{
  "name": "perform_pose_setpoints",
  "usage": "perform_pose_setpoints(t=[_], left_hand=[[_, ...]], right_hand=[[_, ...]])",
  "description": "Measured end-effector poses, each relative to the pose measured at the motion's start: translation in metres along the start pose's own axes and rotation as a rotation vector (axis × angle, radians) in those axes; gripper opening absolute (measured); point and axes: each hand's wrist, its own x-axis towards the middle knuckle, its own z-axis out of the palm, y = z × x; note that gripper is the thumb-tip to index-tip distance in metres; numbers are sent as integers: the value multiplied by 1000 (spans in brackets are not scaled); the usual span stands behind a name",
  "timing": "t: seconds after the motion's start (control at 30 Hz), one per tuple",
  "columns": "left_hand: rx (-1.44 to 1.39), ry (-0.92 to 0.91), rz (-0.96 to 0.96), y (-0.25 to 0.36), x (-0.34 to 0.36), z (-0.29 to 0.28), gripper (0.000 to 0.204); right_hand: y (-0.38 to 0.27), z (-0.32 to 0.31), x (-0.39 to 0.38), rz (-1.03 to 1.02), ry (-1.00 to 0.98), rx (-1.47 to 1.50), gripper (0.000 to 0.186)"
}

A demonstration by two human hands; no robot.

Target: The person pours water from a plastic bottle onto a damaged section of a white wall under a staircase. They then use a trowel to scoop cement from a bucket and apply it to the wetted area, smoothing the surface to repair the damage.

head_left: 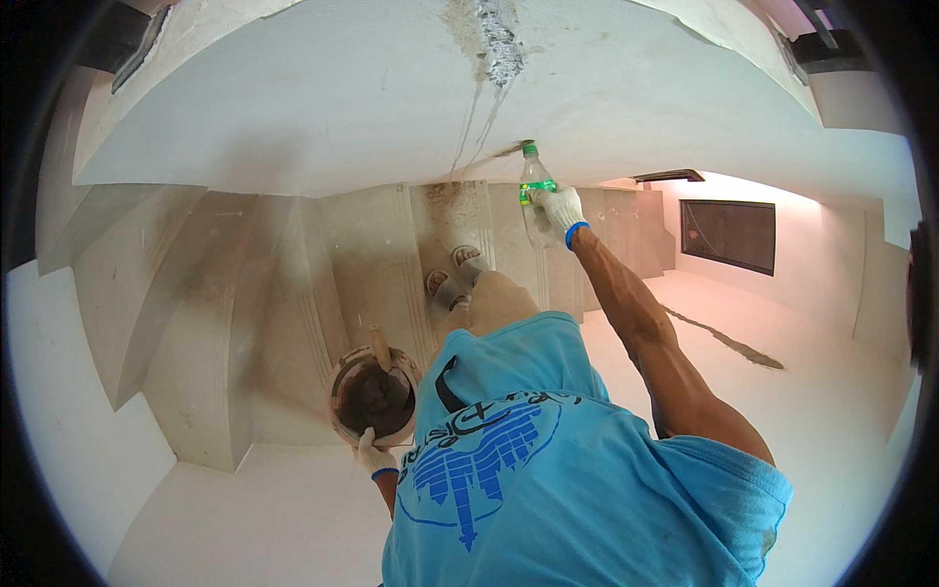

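Note:
My right hand [560, 209], in a white knit glove with a blue cuff, is closed around a clear plastic bottle [536, 186] with a green cap and green label. The bottle stands upright close to the pale wall, cap toward a dark smear. At lower left my left hand [373, 455], also gloved, grips the rim of a round bucket [342, 427]. Dark wet mortar [377, 399] fills part of the bucket, and a wooden handle [380, 348] sticks up at its far side; the tool's other end is hidden.
Dusty stair steps [372, 245] run across below the wall [323, 108], under my sandalled feet [460, 277]. A rough grey patch [501, 49] with drip streaks marks the wall. At right are a dark framed panel [728, 237] and a mortar streak [729, 340] on a white surface.

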Motion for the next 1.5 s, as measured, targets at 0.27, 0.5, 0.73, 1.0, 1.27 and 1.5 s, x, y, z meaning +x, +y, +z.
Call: perform_pose_setpoints(t=[0.27,0.5,0.73,1.0,1.27,1.5], left_hand=[[-31,-17,-14,13,-13,10,61],[-31,3,-8,12,-13,10,61],[-115,-81,12,4,-7,4,61],[-54,-44,-40,1,-1,-1,60],[-110,-75,-27,-3,6,-4,59],[-114,-75,-95,-2,12,-10,59]], right_hand=[[-2,5,-3,4,-23,55,29],[-11,8,-5,64,-66,43,26],[-16,10,-3,98,-80,-18,35],[-18,14,-7,68,-113,28,29],[-2,20,-9,98,-132,207,28],[5,27,-3,70,-127,157,32]])
